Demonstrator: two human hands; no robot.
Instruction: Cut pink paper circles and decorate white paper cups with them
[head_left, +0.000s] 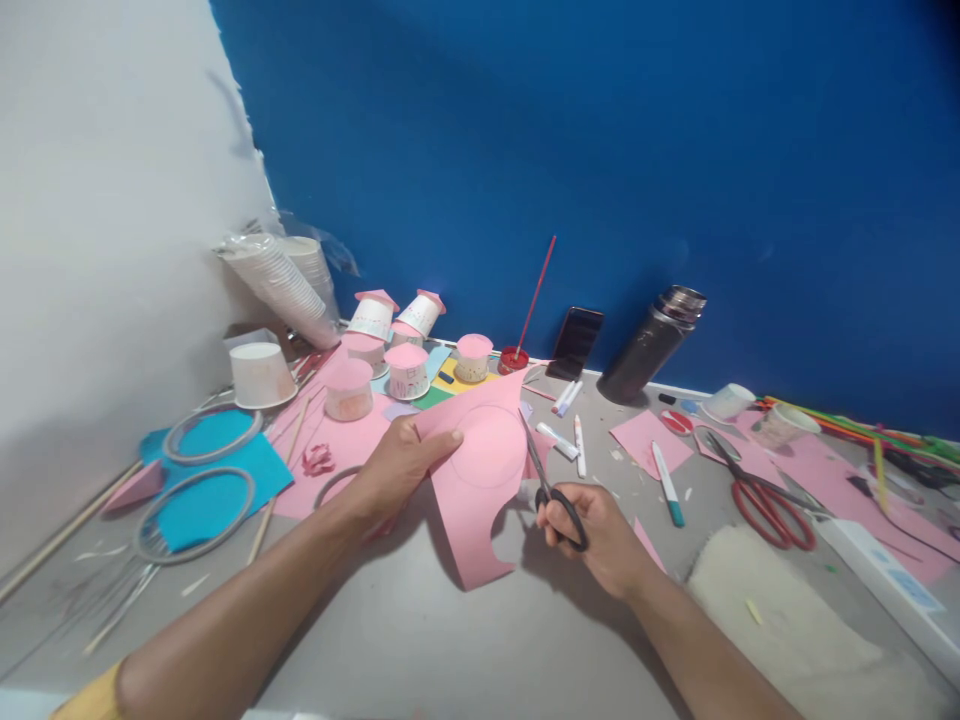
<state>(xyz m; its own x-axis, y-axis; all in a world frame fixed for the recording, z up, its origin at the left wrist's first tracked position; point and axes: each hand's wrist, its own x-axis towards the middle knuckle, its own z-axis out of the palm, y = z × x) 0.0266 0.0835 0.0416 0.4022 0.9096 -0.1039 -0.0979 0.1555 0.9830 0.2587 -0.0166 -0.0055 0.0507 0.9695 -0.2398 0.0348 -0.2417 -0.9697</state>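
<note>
A sheet of pink paper [469,510] is pinched at its left side by my left hand [409,455], thumb on top. A faint circle is drawn on the sheet, and a rounded notch is cut from its lower right edge. My right hand [589,525] grips black-handled scissors [544,465], fingers through the loops. The blades point up and away from me, against the paper's right edge beside the drawn circle. Behind the sheet stand several white paper cups with pink paper tops [407,372], decorated with small drawn marks.
Red-handled scissors [772,510], a white cloth [772,590] and a power strip [885,580] lie at right. A dark flask [652,345] and a phone [576,342] lean at the blue wall. Grey rings [196,515] rest on blue paper at left, near stacked cups [277,280].
</note>
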